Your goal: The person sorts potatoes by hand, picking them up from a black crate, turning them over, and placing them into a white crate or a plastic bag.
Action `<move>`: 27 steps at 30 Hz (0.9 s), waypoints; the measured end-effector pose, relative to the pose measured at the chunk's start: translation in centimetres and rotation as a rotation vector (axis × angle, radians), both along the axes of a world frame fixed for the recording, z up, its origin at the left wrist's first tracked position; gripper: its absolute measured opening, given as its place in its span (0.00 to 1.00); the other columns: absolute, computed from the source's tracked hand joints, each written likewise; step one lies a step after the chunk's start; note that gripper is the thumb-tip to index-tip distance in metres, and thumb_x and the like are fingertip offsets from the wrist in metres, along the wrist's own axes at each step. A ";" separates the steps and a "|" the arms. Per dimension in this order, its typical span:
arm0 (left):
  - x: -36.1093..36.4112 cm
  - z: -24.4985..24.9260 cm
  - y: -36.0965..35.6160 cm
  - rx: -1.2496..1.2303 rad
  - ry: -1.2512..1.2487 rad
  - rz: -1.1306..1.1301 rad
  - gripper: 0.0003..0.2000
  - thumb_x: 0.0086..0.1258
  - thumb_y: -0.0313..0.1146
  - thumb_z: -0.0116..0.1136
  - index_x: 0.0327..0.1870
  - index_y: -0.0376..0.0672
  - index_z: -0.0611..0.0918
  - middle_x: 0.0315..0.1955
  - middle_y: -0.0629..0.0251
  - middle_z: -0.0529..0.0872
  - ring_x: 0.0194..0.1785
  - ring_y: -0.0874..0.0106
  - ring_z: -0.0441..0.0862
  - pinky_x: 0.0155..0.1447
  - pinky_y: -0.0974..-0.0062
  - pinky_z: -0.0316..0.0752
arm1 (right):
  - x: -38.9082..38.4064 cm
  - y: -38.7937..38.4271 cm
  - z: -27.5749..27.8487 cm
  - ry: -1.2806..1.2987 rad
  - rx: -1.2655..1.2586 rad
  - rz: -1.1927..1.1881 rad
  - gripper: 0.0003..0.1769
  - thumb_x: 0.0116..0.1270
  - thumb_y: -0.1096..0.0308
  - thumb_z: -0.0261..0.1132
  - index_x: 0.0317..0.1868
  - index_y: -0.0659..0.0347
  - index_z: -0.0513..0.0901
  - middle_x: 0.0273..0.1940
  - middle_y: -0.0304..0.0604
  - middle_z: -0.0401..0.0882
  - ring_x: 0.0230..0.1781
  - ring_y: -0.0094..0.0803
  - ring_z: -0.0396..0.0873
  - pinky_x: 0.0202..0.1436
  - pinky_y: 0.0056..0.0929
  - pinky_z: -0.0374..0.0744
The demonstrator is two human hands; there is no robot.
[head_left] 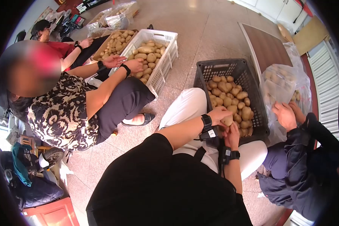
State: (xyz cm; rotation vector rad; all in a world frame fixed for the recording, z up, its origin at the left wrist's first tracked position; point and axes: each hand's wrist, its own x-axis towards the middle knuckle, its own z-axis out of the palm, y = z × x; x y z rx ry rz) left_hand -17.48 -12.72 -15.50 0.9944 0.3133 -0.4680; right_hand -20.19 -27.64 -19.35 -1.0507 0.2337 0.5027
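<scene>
A pale brown potato [227, 120] is held between my two hands over the near edge of a black plastic crate [258, 107]. My left hand [217, 114] curls round it from the left and above. From below, the fingers of my right hand [232, 135] close against the same potato; their tips are partly hidden. Beneath and beyond my hands, the crate holds a heap of loose potatoes [226, 90]. Each of my wrists carries a black strap with a small device.
At left, a co-worker in a patterned top [60, 109] reaches into a white crate [160, 35] of potatoes. Another person in red [60, 49] sits beyond. On the right, a person's hands [285, 116] touch a clear plastic bag [277, 84]. A brown board [265, 47] stands behind.
</scene>
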 end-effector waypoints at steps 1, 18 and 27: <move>0.1 -0.2 0.5 -0.134 0.098 0.081 0.17 0.60 0.40 0.54 0.44 0.39 0.70 0.35 0.60 0.75 0.39 0.69 0.76 0.38 0.67 0.76 | 0.0 0.0 -0.1 -0.070 0.006 -0.025 0.12 0.65 0.61 0.50 0.42 0.58 0.71 0.20 0.36 0.68 0.16 0.22 0.64 0.18 0.20 0.65; 1.9 -1.2 29.7 -0.512 -0.127 1.557 0.20 0.67 0.41 0.42 0.53 0.35 0.63 0.50 0.58 0.67 0.52 0.60 0.66 0.51 0.65 0.72 | 0.6 -0.3 -3.4 0.211 -0.333 0.013 0.08 0.61 0.64 0.54 0.39 0.54 0.70 0.20 0.36 0.69 0.15 0.26 0.67 0.17 0.26 0.68; 5.3 0.8 15.5 -0.258 -0.210 0.979 0.13 0.62 0.26 0.44 0.47 0.35 0.64 0.35 0.55 0.74 0.39 0.64 0.76 0.40 0.69 0.73 | 0.8 0.0 -3.7 0.216 -0.425 0.018 0.08 0.60 0.64 0.56 0.39 0.56 0.72 0.20 0.35 0.69 0.16 0.25 0.68 0.17 0.24 0.69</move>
